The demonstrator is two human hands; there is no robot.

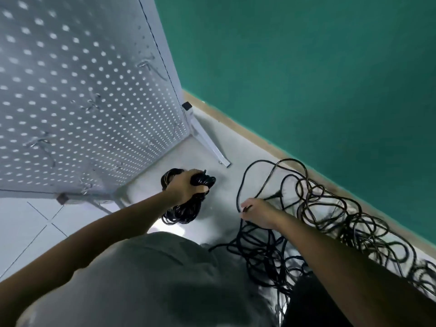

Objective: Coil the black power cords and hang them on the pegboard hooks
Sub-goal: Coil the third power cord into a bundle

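Observation:
My left hand (186, 187) grips a thick coil of black power cord (182, 212), whose loops hang below my fist and bulge above it. To its right, my right hand (258, 212) pinches a loose strand of the same black cord, which arcs up in a wide loop (245, 182). A tangled heap of black cords (335, 223) lies on the floor along the wall, under and to the right of my right arm. The white pegboard (77, 95) stands at the left, with several bare metal hooks (151, 67) on it.
The pegboard stands on a white metal frame with a slanted leg (210, 142) reaching toward the wall. A green wall (306, 79) with a beige skirting runs diagonally on the right. The floor is pale tile (28, 223). My grey shirt fills the lower middle.

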